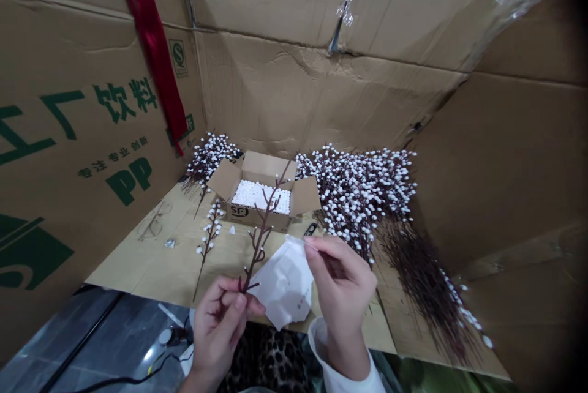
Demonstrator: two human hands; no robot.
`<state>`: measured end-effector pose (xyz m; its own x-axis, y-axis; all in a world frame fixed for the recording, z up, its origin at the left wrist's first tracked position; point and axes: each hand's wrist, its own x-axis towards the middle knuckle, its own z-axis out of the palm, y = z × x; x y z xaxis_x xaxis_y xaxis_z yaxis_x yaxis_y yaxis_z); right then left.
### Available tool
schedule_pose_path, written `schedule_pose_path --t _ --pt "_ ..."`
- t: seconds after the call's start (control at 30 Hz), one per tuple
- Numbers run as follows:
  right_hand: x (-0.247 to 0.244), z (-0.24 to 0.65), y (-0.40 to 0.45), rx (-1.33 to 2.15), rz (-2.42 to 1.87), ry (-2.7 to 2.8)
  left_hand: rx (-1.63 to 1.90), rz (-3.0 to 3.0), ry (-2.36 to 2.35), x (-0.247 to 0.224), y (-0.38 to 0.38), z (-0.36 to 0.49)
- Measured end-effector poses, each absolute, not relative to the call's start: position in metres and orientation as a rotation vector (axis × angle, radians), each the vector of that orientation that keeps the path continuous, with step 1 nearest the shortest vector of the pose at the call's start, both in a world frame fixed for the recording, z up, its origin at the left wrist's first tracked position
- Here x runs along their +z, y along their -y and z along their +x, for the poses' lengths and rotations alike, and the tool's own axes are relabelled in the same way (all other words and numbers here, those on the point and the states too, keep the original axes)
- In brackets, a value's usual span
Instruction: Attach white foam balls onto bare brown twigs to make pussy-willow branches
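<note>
My left hand (225, 319) pinches the lower end of a dark brown branched stem (261, 234), which leans up and to the right with small white tips on its twigs. My right hand (342, 276) grips the upper right corner of a torn white paper piece (287, 286), thumb against fingers. The paper lies just right of the stem's lower part. Beyond the hands stands an open cardboard box (257, 215) filled with small white balls (250, 193). Left of the stem, a twig with white berries (210, 234) lies on the cardboard surface.
Bunches of white-berried stems (362, 191) lie right of the box, with another bunch (214, 154) behind left. Bare brown stems (422, 276) are piled at right. A dark tool (311, 229) and eyeglasses (155, 221) rest on the surface. Tall cardboard walls (298, 93) surround it; a red ribbon (158, 50) hangs left.
</note>
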<state>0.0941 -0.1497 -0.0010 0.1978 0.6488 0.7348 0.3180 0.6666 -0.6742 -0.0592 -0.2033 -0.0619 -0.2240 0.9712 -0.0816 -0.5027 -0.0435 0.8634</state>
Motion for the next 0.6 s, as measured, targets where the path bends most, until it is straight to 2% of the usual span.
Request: schedule_pose_path --t 0.13,0.33,0.47,0.6 --pt "-0.042 0.12 0.138 0.297 -1.261 1.538 1.57 0.622 -0.979 -0.054 0.199 -0.057" --pt "-0.106 0.142 0.116 0.354 -1.452 1.821 1.533 0.643 -1.005 -0.053 0.194 -0.057" --pt "-0.122 0.144 0.111 0.362 -1.499 1.976 1.525 0.674 -0.961 -0.055 0.192 -0.058" --pt "-0.116 0.155 0.111 0.369 -1.497 2.058 1.533 0.62 -0.908 -0.051 0.19 -0.06"
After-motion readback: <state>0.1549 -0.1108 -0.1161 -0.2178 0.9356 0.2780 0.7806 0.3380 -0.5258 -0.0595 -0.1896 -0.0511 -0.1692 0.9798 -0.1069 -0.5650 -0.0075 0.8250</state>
